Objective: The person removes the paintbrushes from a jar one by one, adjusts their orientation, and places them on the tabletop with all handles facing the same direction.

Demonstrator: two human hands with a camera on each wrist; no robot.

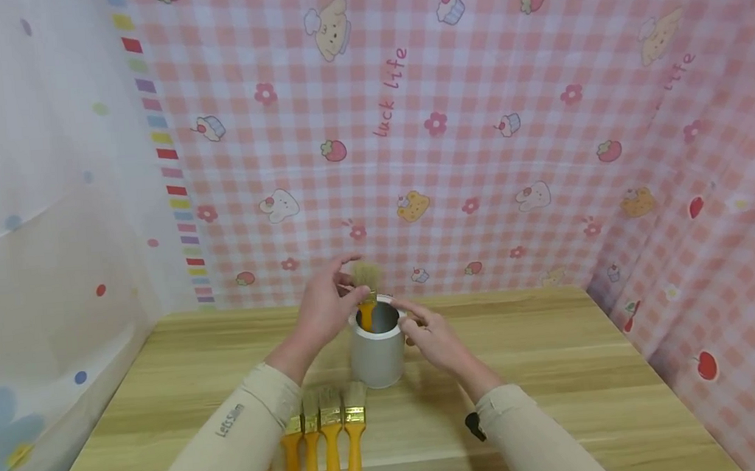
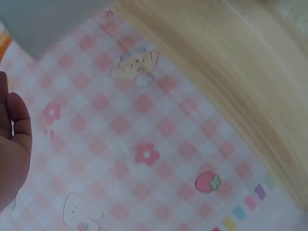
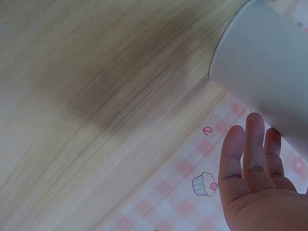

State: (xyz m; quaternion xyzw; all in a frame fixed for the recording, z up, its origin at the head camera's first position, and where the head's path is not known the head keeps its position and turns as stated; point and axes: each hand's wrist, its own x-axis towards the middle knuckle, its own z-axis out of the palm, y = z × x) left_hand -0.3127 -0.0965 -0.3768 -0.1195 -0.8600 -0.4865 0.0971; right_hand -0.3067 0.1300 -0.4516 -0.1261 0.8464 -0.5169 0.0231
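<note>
Your left hand point(image 1: 325, 307) pinches a brush point(image 1: 367, 295) handle-down into the cup point(image 1: 378, 350), your open right hand point(image 1: 433, 337) steadying it; let go next.

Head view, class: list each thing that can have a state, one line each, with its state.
Grey cup: upright on the wooden table, open-topped.
Brush in cup: handle down, bristles up.
Left hand: pinches that brush.
Right hand: open, fingers at the cup's rim.
Four brushes: lying flat, side by side.
</note>
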